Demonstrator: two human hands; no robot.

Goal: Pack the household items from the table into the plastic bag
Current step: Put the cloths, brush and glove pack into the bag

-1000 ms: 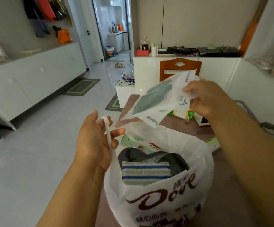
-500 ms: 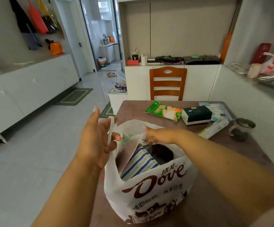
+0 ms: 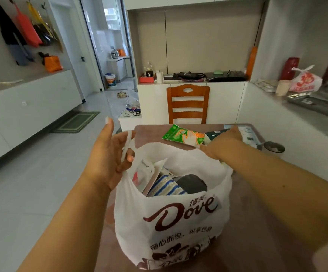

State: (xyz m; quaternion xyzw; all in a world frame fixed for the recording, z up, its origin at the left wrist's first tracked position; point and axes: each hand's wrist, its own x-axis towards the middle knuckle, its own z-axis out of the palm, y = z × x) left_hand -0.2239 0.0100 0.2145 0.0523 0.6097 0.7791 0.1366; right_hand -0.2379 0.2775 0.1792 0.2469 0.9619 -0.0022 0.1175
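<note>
1. Progress, judged from how things lie: the plastic bag [image 3: 171, 213] stands on the surface [image 3: 257, 193] already well filled. A striped cloth [image 3: 165, 188], a dark item [image 3: 191, 183] and flat packets [image 3: 145, 171] show through its open mouth. Packing looks well past halfway.

2. What is left, as far as can be seen: at 12 o'clock from the bag lies a green glove packet [image 3: 184, 135]; at about 1 o'clock a dark green box [image 3: 215, 134], partly hidden; beyond it, toward 2 o'clock, a pale flat packet [image 3: 249, 134]. A mug [image 3: 273, 149] stands at 2 o'clock; whether it counts as an item to pack I cannot tell.

3. The left hand [image 3: 108, 156], at 10 o'clock from the bag's mouth, grips the bag's white handle loop [image 3: 126, 146] with curled fingers, thumb raised, holding that side up and the mouth open.

4. The right hand [image 3: 226, 138] reaches across the bag's far rim toward 1 o'clock and lies over the dark green box, just beside the glove packet. Its fingers are hidden behind the back of the hand, so I cannot tell whether it has closed on anything.

5. The next move likely calls for lifting one of those far items and bringing it back to the held-open mouth.
</note>
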